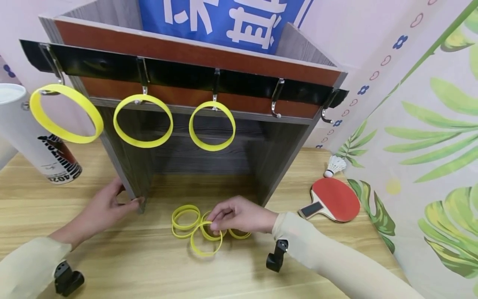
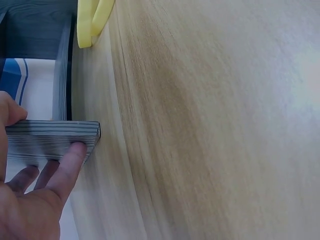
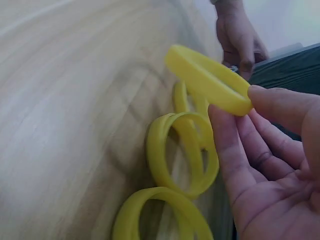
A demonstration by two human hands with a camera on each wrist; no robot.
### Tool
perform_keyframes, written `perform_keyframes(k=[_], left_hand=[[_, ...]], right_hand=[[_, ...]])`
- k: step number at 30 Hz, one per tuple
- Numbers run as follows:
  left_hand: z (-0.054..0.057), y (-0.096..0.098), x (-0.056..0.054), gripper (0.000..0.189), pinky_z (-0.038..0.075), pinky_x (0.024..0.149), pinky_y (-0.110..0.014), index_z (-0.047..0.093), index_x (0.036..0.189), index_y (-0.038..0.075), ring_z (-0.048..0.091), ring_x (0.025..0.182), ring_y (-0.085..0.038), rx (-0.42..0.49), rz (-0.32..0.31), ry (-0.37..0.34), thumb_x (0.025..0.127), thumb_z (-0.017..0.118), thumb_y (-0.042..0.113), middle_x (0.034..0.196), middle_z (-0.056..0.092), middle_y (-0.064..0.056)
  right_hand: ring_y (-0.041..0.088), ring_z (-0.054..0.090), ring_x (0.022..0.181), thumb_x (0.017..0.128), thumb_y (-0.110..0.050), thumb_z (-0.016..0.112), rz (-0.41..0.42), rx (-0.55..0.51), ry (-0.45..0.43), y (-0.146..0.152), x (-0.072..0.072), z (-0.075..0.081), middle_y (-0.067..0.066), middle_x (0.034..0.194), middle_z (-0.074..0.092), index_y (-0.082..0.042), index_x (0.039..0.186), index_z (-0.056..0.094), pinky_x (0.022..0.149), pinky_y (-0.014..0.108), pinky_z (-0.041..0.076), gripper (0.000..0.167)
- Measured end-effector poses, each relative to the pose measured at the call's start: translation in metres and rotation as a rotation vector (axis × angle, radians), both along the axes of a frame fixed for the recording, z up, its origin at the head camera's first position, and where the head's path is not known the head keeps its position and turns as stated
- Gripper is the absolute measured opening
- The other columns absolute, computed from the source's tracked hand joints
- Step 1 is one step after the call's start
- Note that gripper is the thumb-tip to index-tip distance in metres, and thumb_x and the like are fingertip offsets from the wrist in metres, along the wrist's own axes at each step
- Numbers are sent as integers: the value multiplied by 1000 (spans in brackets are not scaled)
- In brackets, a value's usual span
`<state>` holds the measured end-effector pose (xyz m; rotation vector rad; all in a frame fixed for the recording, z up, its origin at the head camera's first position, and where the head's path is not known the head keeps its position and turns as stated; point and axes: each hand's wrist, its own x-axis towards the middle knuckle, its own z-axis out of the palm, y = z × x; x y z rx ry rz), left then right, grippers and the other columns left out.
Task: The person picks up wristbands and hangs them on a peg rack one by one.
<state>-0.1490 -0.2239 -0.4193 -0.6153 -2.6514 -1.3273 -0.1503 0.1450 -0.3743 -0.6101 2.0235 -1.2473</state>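
Between thumb and fingertips my right hand (image 1: 242, 214) pinches a thin yellow ring-shaped band (image 3: 197, 80), tilted above the tabletop. Several more yellow bands (image 3: 159, 150) lie overlapping on the table beside and under that hand. My left hand (image 1: 106, 203) grips the front edge of the left side panel (image 2: 50, 132) of a grey wood-grain stand near its foot. Across the stand's front runs a black rail (image 1: 175, 74) with several metal hooks. Three yellow bands (image 1: 211, 147) hang from the left and middle hooks; the two right hooks (image 1: 275, 110) carry none.
A red table tennis paddle (image 1: 337, 199) and a white shuttlecock (image 1: 335, 165) lie to the stand's right, near the leaf-patterned wall. At the left stands a white cylindrical tube (image 1: 33, 133). A blue panel with white characters (image 1: 220, 25) rises behind the stand's top.
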Motion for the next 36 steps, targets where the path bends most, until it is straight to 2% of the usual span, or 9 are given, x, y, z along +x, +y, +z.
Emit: perform_keyframes(k=[4,7,12,16,20,24,28,32,36], left_hand=[[0,0,-2,70,49,78,-8,39,156,0,40,113,27,-9,-1,12,94,72,-1,143,57,-33],[0,-1,-2,71,48,79,-7,39,156,0,40,114,27,-7,-4,18,93,72,-1,143,57,-34],[-2,-1,-3,70,44,81,-4,41,154,-1,40,114,27,-10,-1,37,92,73,-2,141,58,-34],[-2,0,-4,67,44,80,-4,44,152,-2,39,113,27,-17,6,40,92,73,-2,139,60,-34],[-2,0,-3,68,45,80,-5,42,153,-2,39,113,27,-18,11,27,92,73,-2,139,59,-34],[-3,0,-3,70,40,84,0,43,153,-2,36,115,29,-20,16,31,91,75,-3,140,59,-36],[-3,0,-2,69,39,83,0,44,151,-3,36,113,29,-25,22,36,90,75,-3,138,59,-36],[-2,0,-2,68,40,83,-1,44,151,-3,36,113,28,-27,22,35,90,75,-4,138,59,-36],[-2,0,-2,68,43,79,-5,43,152,-3,38,111,27,-31,20,31,91,74,-3,138,60,-35]], right_hand=[[2,72,88,98,-3,70,-19,-82,-49,5,1,10,23,108,77,10,123,68,89,24,60,28],[6,74,89,99,-2,68,-16,-137,-43,10,3,22,25,107,77,11,125,66,92,31,61,29],[13,76,91,98,-3,69,-53,-216,70,19,8,53,18,101,78,8,123,67,89,36,62,27],[14,76,90,98,-2,69,-108,-299,168,28,11,78,11,98,79,9,120,67,87,32,63,25],[16,77,93,99,-4,69,-169,-379,214,34,14,101,1,99,79,7,120,66,90,32,62,24],[17,77,95,98,-5,71,-253,-445,275,37,21,120,-1,100,79,-1,117,68,92,33,62,19],[15,76,94,99,-3,69,-326,-558,361,38,28,131,-1,101,78,-8,114,70,93,32,62,16],[14,75,93,100,1,66,-367,-725,412,38,31,136,-1,100,76,-10,114,70,92,30,62,19],[13,74,93,101,-2,65,-423,-837,446,39,30,138,0,100,76,-11,114,70,92,28,61,17]])
